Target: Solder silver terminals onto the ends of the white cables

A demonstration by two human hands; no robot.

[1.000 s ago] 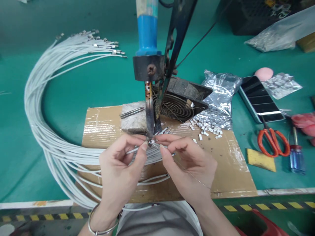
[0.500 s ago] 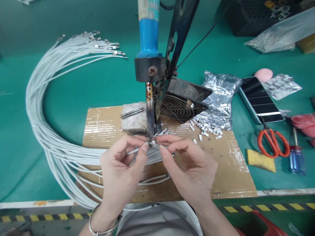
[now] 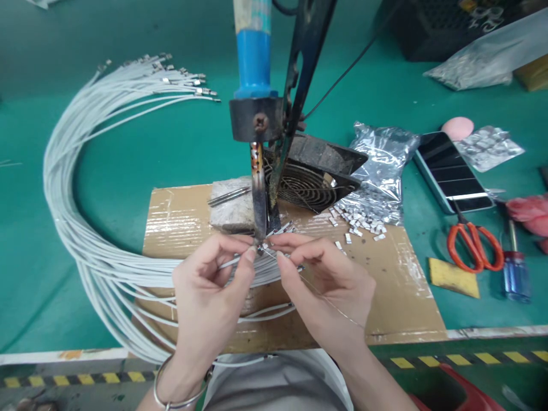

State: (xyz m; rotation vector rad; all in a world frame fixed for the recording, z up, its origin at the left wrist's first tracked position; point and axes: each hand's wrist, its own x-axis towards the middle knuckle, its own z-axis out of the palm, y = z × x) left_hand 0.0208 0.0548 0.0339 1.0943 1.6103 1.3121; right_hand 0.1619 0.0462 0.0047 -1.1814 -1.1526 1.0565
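My left hand pinches the end of a white cable just under the tip of a soldering iron, which is clamped upright with its blue handle on top. Between the thumb and fingers of my right hand is a thin solder wire, its end meeting the cable end at the iron. The exact contact is too small to make out. Below and behind my hands lies a bundle of white cables, curving left and back to metal-tipped ends.
A black bracket and a dusty fan stand behind the iron. Small metal pieces lie on the cardboard by a plastic bag. To the right are a phone, orange-handled scissors, a yellow sponge and a screwdriver.
The view has shifted slightly, so the iron appears a little further left. Both hands keep their pinch at the iron's tip, with hardly any movement.
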